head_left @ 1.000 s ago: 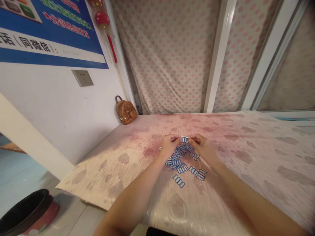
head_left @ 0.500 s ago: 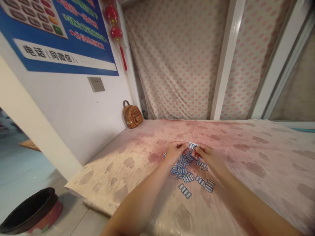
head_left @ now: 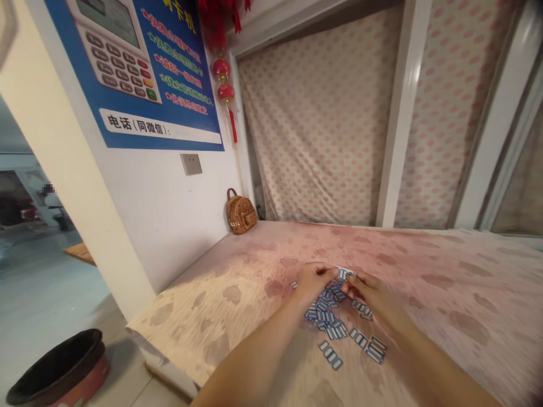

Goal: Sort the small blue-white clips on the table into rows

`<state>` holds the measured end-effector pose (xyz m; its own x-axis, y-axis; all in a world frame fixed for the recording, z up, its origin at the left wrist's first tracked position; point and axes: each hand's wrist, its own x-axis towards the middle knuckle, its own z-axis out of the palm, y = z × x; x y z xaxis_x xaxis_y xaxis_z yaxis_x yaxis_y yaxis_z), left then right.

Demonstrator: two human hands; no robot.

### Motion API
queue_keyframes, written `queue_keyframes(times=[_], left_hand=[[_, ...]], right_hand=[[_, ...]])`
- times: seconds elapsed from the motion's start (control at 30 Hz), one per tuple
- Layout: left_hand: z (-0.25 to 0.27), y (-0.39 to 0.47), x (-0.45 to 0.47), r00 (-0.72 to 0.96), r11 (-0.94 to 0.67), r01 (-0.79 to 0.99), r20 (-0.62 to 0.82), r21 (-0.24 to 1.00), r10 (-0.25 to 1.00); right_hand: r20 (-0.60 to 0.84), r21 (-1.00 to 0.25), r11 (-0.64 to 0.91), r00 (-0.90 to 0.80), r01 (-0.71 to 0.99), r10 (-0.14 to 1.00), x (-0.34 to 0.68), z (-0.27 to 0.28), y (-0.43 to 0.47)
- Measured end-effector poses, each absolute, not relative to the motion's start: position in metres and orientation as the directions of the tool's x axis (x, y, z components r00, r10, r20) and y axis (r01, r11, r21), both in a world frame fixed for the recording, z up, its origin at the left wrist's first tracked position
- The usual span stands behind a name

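My left hand (head_left: 314, 281) and my right hand (head_left: 368, 288) are close together above the far end of a loose pile. Between their pinched fingertips is a small flat blue-and-white striped piece (head_left: 344, 273), one end in each hand. Below lies the heap of similar striped pieces (head_left: 323, 314), overlapping at various angles. Nearer to me a single striped piece (head_left: 330, 355) lies apart from the heap. A few more pieces (head_left: 375, 350) rest to the right, beside my right forearm. What exactly these pieces are is too small to tell.
A patterned pinkish cover (head_left: 237, 316) lies over the table. At its far left corner stands a small brown backpack (head_left: 241, 214) against the white wall (head_left: 169, 226). A dark round tub (head_left: 59, 367) is on the floor at left. Curtained window panels (head_left: 314, 135) close off the back.
The camera view has tilted up and turned slightly left, so everything sits lower and further right. Both hands keep their hold on the striped piece above the heap.
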<state>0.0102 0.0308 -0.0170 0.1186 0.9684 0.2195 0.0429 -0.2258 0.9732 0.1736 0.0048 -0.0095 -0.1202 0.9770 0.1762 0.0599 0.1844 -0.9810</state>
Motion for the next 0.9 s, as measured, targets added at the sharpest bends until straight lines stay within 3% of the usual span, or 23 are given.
queue_keyframes(times=[0.27, 0.4, 0.57, 0.77, 0.9], left_hand=[[-0.018, 0.030, 0.011, 0.200, -0.160, -0.147, 0.188, 0.976, 0.962], [-0.018, 0.032, 0.011, 0.177, -0.140, -0.123, 0.161, 0.982, 0.971], [-0.014, 0.032, 0.009, 0.132, -0.213, -0.057, 0.219, 0.975, 0.967], [-0.009, 0.029, 0.005, 0.123, -0.203, -0.061, 0.209, 0.977, 0.970], [-0.008, 0.028, 0.004, 0.142, -0.220, -0.076, 0.229, 0.972, 0.963]], right_hand=[[0.124, -0.991, 0.118, -0.123, -0.060, 0.985, 0.175, -0.013, 0.009], [0.138, -0.990, 0.135, -0.144, -0.033, 0.980, 0.176, -0.016, 0.011], [0.252, -0.958, 0.264, -0.114, 0.112, 0.961, 0.176, -0.019, 0.015], [0.470, -0.771, 0.462, -0.097, 0.438, 0.877, 0.172, -0.014, 0.003], [0.507, -0.715, 0.498, -0.127, 0.490, 0.853, 0.170, -0.016, 0.001]])
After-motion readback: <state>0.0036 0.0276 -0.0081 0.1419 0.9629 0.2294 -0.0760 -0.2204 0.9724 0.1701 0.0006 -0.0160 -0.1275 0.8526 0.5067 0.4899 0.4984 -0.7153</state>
